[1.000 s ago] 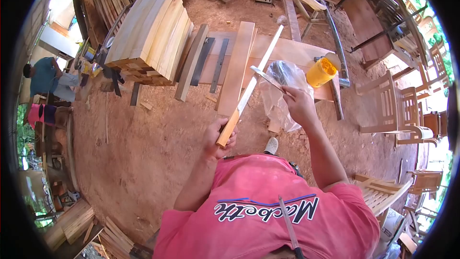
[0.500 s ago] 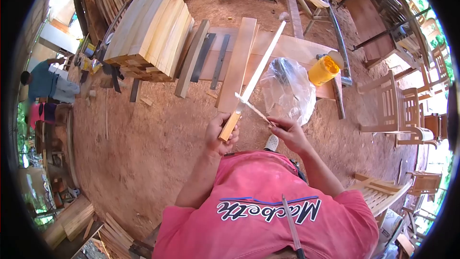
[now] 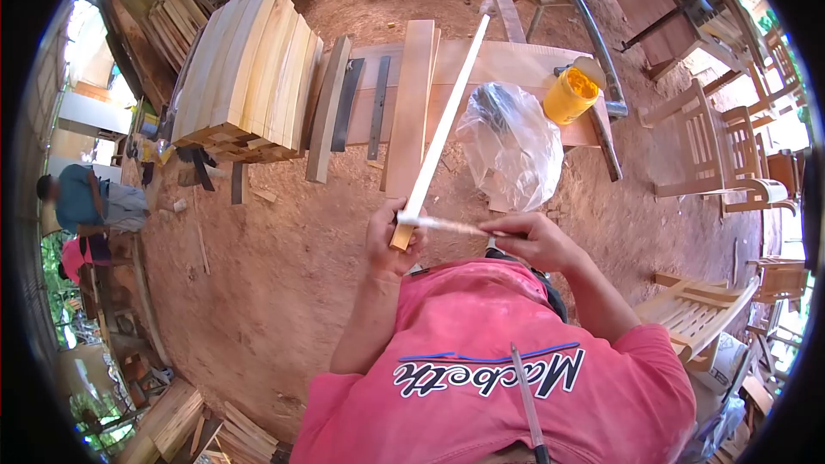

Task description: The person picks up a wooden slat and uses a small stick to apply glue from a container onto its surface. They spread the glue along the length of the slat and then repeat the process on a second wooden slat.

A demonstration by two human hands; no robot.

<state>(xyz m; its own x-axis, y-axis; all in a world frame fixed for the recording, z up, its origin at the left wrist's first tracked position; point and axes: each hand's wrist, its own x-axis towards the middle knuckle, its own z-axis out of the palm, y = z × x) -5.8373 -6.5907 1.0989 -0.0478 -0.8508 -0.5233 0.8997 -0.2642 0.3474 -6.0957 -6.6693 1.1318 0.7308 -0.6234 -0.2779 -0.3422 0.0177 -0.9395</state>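
My left hand (image 3: 395, 241) is closed around the near end of a long, narrow wooden strip (image 3: 400, 238). White paste covers the strip's upper face, with bare wood showing at the near tip. A slim stick (image 3: 451, 225) smeared with white crosses the strip just above my left fingers, its tip blurred against the white coating. My right hand (image 3: 534, 241) pinches the stick's other end between thumb and fingers. Beyond my hands, a wide board (image 3: 411, 112) and a clear plastic bag (image 3: 516, 155) lie on the bench planks.
An open yellow tub (image 3: 571, 96) sits at the bench's right end. Stacked timber (image 3: 249, 77) stands at left, beside dark metal bars (image 3: 378, 107). Wooden chairs (image 3: 696, 142) line the right side. Another person (image 3: 94, 198) is at the far left.
The stick has moved down the strip toward my left hand, and the white coating reaches nearer to that end. My right hand has shifted slightly right. The whole view has turned a little.
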